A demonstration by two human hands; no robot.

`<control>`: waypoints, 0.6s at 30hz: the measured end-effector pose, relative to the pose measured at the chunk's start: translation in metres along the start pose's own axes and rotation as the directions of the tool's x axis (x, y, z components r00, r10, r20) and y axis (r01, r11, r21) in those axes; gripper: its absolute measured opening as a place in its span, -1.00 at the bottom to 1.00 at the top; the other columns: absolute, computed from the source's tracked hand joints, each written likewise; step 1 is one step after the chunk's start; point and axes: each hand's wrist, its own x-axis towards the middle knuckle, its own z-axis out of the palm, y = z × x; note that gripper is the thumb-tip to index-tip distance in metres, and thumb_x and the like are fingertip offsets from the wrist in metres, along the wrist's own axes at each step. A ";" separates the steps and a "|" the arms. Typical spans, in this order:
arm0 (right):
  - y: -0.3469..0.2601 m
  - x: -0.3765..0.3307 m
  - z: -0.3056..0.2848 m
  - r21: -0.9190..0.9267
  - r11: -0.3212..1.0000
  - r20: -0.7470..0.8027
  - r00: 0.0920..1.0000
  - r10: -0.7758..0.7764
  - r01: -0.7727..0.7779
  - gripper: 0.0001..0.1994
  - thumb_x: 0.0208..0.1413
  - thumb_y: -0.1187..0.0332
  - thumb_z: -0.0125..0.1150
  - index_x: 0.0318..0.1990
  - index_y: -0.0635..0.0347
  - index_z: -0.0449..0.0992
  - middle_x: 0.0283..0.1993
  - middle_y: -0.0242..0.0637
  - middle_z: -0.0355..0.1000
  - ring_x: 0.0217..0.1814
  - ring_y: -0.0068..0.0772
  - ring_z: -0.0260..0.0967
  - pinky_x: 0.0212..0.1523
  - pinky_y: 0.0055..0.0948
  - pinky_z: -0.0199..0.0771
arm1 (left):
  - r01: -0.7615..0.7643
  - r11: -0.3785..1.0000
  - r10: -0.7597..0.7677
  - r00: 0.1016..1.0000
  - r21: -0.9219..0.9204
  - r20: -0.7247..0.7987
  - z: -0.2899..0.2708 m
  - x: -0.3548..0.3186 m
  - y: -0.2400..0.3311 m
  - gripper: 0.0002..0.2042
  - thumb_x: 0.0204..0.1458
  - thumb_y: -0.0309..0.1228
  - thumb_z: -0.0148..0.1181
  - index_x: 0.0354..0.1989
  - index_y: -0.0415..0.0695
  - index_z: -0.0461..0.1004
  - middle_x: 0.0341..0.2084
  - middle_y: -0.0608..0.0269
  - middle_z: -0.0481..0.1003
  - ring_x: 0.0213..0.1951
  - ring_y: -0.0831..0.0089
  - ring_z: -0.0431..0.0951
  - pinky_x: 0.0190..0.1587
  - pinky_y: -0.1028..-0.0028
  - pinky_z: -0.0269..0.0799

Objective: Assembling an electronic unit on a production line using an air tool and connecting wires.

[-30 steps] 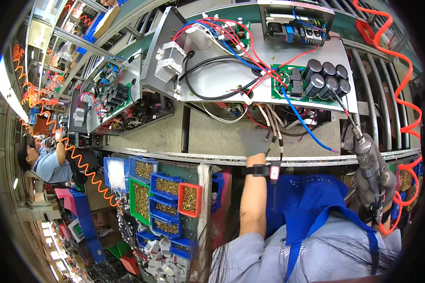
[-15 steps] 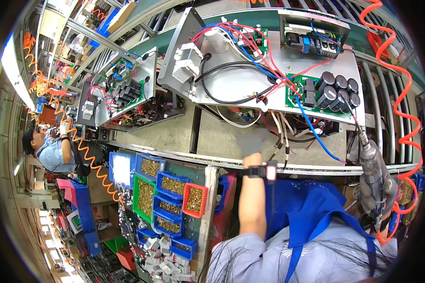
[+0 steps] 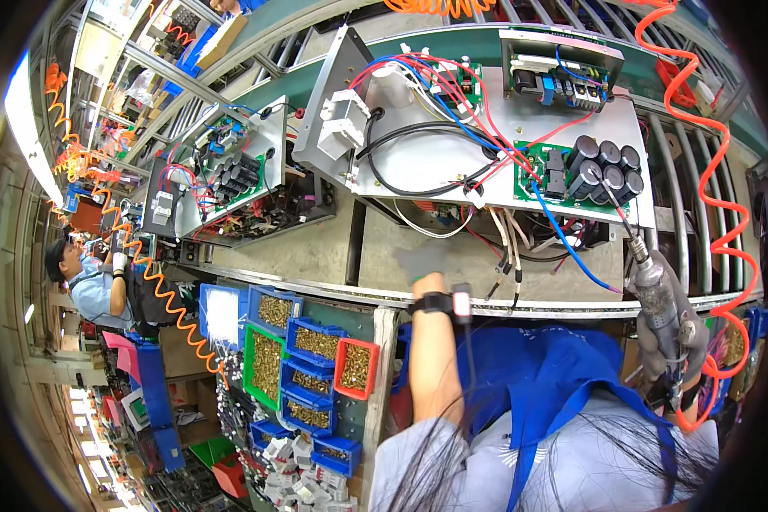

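The gloved right hand (image 3: 689, 334) is clamped around a pneumatic screwdriver (image 3: 657, 294), its bit pointing beyond the grip toward cylindrical capacitors (image 3: 608, 164). To its left, the blurred left hand (image 3: 427, 260) is over open grey bench surface (image 3: 559, 280), finger state unclear, the front rail (image 3: 341, 294) below it. Beyond both sits the wired chassis panel (image 3: 431, 162); conveyor rollers (image 3: 685, 200) lie to its right. Farther left is a co-worker (image 3: 98, 294).

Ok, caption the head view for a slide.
Gloved right hand holding a power driver before a wired metal panel, the gloved left hand blurred nearby.
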 end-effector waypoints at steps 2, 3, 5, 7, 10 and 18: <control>0.001 -0.010 -0.003 -0.027 0.999 0.013 1.000 -0.018 0.019 -0.02 -0.22 0.24 0.31 0.39 0.15 -0.14 -0.52 0.02 0.39 -0.76 -0.32 0.33 -0.81 -0.47 0.36 | 0.172 0.863 -0.344 0.888 -0.476 -0.303 -0.046 0.006 -0.009 0.22 -0.50 -0.13 0.55 0.25 -0.55 -0.18 0.19 -0.30 0.20 0.19 0.08 0.30 0.19 0.41 0.26; -0.001 -0.004 0.005 -0.052 0.999 0.052 0.999 0.001 0.001 -0.01 -0.22 0.24 0.31 0.39 0.15 -0.15 -0.52 0.03 0.39 -0.76 -0.32 0.32 -0.82 -0.46 0.36 | 0.171 0.853 -0.360 0.876 -0.494 -0.320 -0.054 0.005 -0.017 0.22 -0.50 -0.13 0.55 0.25 -0.55 -0.18 0.19 -0.30 0.20 0.19 0.08 0.30 0.19 0.41 0.26; -0.003 -0.006 0.003 -0.082 0.997 0.094 0.996 0.002 0.006 -0.01 -0.20 0.24 0.31 0.39 0.13 -0.18 -0.50 0.04 0.39 -0.77 -0.31 0.31 -0.84 -0.45 0.34 | -0.021 0.471 -0.401 0.885 -0.882 -0.235 -0.067 0.005 -0.013 0.07 -0.34 -0.02 0.31 0.28 -0.42 -0.14 0.24 -0.16 0.13 0.25 0.13 0.17 0.24 0.33 0.09; -0.009 -0.014 0.005 -0.105 0.994 0.002 1.000 0.010 -0.010 0.05 -0.28 0.23 0.35 0.40 0.12 -0.19 -0.52 0.00 0.39 -0.77 -0.30 0.32 -0.83 -0.44 0.34 | -0.111 -0.044 -0.295 0.951 -0.993 -0.094 -0.088 0.015 -0.025 -0.05 -0.18 0.10 0.06 0.31 -0.29 -0.09 0.30 -0.03 0.06 0.31 0.18 0.05 0.29 0.26 -0.08; -0.026 -0.041 0.000 -0.241 0.958 -0.121 0.984 0.130 -0.156 0.08 -0.37 0.27 0.35 0.39 0.12 -0.16 -0.40 -0.07 0.42 -0.65 -0.31 0.40 -0.70 -0.43 0.42 | 0.006 -0.760 -0.024 0.999 -0.650 0.037 -0.149 0.017 -0.071 -0.18 0.05 0.27 -0.30 0.35 -0.09 -0.03 0.38 0.17 -0.04 0.40 0.25 -0.14 0.37 0.15 -0.33; -0.022 -0.088 -0.056 -0.352 0.839 -0.068 0.906 0.419 -0.414 -0.01 -0.09 0.41 0.29 0.41 -0.01 -0.30 -0.24 -0.19 0.35 -0.48 -0.48 0.42 -0.52 -0.49 0.45 | -0.477 -0.305 0.021 0.862 -0.824 -0.506 -0.224 -0.038 0.007 -0.25 0.13 0.20 -0.19 0.34 -0.12 0.01 0.24 0.01 0.16 0.31 0.20 0.09 0.33 0.18 -0.05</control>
